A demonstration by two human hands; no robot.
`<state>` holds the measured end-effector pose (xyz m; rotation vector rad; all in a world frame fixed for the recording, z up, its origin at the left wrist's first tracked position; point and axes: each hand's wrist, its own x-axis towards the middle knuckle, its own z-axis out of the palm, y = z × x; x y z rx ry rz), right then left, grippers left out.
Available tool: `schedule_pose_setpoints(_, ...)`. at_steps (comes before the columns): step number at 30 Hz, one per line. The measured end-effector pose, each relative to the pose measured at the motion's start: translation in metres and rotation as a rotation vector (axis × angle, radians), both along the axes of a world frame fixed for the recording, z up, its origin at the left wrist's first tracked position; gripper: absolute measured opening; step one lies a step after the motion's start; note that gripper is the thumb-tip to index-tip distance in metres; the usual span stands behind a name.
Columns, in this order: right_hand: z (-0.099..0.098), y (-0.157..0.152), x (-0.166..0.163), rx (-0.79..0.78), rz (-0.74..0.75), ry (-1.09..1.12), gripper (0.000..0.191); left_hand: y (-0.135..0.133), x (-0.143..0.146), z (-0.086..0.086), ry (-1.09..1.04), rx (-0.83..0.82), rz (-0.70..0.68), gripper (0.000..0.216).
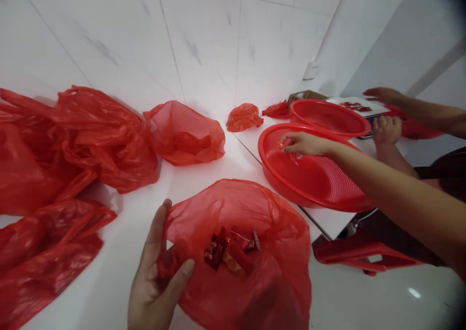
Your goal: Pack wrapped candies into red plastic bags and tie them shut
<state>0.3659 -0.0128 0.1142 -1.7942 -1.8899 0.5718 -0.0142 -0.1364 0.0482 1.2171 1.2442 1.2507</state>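
1. Bag, red, thin, mouth wide open toward me, on the white table, front and centre.
2. Packs lie loose in it, a small heap, red and dark red, some with print.
3. Left hand: half curled, thumb apart from fingers, bag's left edge caught between them.
4. Right hand: stretched out over the near basket, fingertips pinched on small red bits; exact count can't tell.
5. Near basket is red with mesh sides; a second basket sits just behind it.
6. Another open bag stands beyond mine, near the wall.
7. Crumpled bags pile up on my left, another lying flatter nearer me.
8. Two small bundles by the wall, then a carton behind the second basket.
9. Co-worker's hands at far right, one raised near red pieces on a white surface.
10. Red stool below, beside the table edge.
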Motion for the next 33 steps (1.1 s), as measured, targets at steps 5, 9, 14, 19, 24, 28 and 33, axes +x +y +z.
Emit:
schedule_pose_setpoints(5, 0.038, -0.049, -0.083, -0.128, 0.334, 0.124, 0.031, -0.003, 0.004, -0.001, -0.095, 0.055, -0.045, 0.073)
schedule_pose_setpoints(9, 0.04, -0.091, -0.13, 0.055, 0.412, -0.176, 0.043, -0.004, 0.004, -0.001, -0.089, 0.116, -0.058, 0.073)
schedule_pose_setpoints(14, -0.002, -0.112, -0.09, 0.259, 0.019, -0.515, 0.046, -0.007, 0.002, 0.001, -0.095, 0.134, -0.076, 0.075)
schedule_pose_setpoints(19, -0.068, -0.163, -0.073, 0.332, -0.126, -0.613, 0.046, -0.008, 0.004, -0.001, -0.076, 0.1, -0.044, 0.077)
schedule_pose_setpoints(24, -0.088, -0.18, -0.084, 0.419, -0.143, -0.53, 0.056, -0.002, 0.005, -0.002, -0.143, 0.158, -0.034, 0.089)
schedule_pose_setpoints(28, -0.072, -0.161, -0.067, 0.448, -0.101, -0.353, 0.047, -0.005, -0.002, 0.001, -0.075, 0.063, 0.062, 0.09)
schedule_pose_setpoints(33, -0.022, -0.158, -0.095, 0.56, 0.061, 0.031, 0.035, -0.016, -0.02, -0.004, -0.124, -0.013, 0.156, 0.06)
